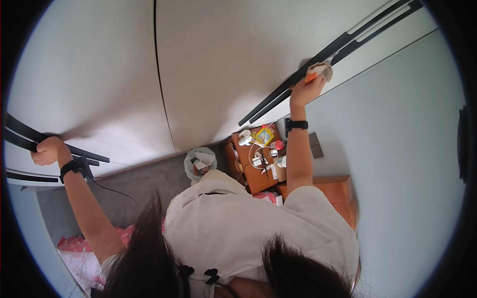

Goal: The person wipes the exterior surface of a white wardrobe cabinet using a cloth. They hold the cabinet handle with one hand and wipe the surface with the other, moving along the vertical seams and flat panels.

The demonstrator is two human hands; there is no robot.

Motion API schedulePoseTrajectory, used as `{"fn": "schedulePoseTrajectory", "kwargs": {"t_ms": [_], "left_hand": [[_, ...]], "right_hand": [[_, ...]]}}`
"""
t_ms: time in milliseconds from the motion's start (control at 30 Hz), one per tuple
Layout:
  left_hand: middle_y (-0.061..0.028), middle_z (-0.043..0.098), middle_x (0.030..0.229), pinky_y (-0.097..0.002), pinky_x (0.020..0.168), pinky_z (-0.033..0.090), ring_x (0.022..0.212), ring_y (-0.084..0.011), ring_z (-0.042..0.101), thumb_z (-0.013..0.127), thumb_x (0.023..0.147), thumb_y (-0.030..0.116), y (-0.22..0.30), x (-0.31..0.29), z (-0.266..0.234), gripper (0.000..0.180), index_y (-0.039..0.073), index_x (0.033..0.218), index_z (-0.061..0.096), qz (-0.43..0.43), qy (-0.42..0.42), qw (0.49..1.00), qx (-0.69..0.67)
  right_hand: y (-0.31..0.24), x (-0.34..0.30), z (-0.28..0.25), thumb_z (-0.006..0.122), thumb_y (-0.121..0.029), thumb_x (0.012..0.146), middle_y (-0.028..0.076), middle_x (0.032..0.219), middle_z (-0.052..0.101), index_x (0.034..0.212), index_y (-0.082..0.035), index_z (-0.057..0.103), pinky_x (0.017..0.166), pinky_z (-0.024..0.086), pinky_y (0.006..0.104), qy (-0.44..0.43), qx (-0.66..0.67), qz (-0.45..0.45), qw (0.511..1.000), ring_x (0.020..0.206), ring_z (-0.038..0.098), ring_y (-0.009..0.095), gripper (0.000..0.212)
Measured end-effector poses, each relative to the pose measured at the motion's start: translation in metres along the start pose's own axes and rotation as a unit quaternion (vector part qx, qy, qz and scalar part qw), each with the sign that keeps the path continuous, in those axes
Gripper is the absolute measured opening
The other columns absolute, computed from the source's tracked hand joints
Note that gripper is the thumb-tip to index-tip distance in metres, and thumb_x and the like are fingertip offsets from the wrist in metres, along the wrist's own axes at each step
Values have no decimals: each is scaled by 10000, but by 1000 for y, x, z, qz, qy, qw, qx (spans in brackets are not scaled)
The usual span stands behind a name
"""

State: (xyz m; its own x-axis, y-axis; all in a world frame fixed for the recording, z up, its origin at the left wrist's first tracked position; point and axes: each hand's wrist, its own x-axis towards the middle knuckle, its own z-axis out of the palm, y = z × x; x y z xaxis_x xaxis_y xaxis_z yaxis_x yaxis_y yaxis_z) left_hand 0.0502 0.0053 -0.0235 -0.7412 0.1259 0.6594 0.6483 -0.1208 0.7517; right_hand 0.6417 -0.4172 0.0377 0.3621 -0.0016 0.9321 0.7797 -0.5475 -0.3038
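Note:
Tall white cabinet doors (213,59) rise in front of me. At the far left, my left hand (51,150) is closed around a long black door handle (84,152). High on the right, my right hand (305,93) grips a crumpled beige cloth (326,70) with an orange patch. That cloth lies against another black handle (273,97), which runs diagonally up the right door. Part of the cloth is hidden inside my fingers. Dark bands with small devices circle both wrists, and a thin cable (119,192) trails from the left one.
Below, a brown bedside cabinet (255,185) carries bottles, packets and a white cable. Beside it stands a bin lined with a pale bag (187,163). Pink bedding (74,243) lies at lower left, on the grey floor's (131,181) near side. A pale wall (397,149) borders the right.

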Motion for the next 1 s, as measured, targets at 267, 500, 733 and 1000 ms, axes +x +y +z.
{"fn": "schedulePoseTrajectory", "kwargs": {"t_ms": [267, 500, 733, 1000], "left_hand": [[-212, 539, 980, -526, 825, 432, 920, -394, 498, 347, 803, 207, 2, 0, 5, 354, -34, 968, 547, 4, 12, 1000, -6], [-212, 534, 969, -524, 819, 433, 914, -390, 497, 364, 805, 193, -7, 0, 9, 338, -33, 980, 545, 8, -3, 1000, -3], [-213, 534, 981, -523, 820, 435, 923, -390, 497, 371, 805, 194, -10, 0, 10, 348, -41, 992, 547, -10, -24, 999, 21], [-219, 534, 977, -530, 823, 434, 924, -393, 496, 363, 802, 207, 7, -4, 3, 367, -42, 997, 548, -9, -9, 1000, -5]], "right_hand": [[30, -86, -5, 569, 13, 731, 195, 1024, 554, 1032, -20, 543, 782, 465, 457, -150, -17, 59, 987, 927, 547, 442, 304], [37, -68, -11, 620, -6, 722, 194, 986, 596, 1034, -27, 565, 724, 489, 450, -168, -7, 51, 984, 880, 578, 423, 317], [3, 16, -12, 611, -19, 796, 138, 946, 621, 1090, -39, 598, 794, 476, 366, 8, 107, 42, 993, 895, 614, 343, 294], [-35, 94, -11, 542, 38, 787, 119, 956, 553, 1004, 4, 557, 770, 465, 347, 70, 82, -32, 994, 852, 572, 318, 220]]}}
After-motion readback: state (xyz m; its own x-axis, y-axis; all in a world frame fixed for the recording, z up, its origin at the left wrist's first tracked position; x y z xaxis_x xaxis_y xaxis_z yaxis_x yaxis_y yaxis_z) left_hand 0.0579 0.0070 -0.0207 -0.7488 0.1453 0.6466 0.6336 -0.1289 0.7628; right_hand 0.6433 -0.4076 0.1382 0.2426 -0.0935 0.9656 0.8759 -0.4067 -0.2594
